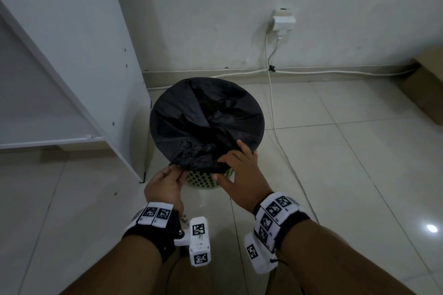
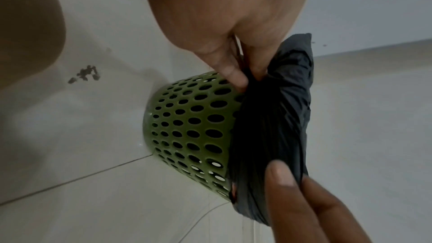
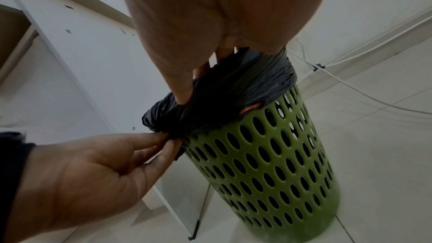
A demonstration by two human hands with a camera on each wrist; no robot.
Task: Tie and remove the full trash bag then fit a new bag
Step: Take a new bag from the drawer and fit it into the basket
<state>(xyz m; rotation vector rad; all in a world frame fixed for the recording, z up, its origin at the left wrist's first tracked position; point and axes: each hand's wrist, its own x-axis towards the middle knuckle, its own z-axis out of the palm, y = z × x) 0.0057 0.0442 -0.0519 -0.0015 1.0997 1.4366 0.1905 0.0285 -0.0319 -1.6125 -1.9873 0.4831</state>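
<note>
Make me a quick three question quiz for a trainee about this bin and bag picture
1. True or false: the black bag sits folded over the rim of the green bin.
2. The left hand is: A) pinching the bag's edge, B) flat on the floor, C) holding a cable.
3. Fill in: the right hand grips the bag at the bin's ____.

Key: 1 true; 2 A; 3 rim.
</note>
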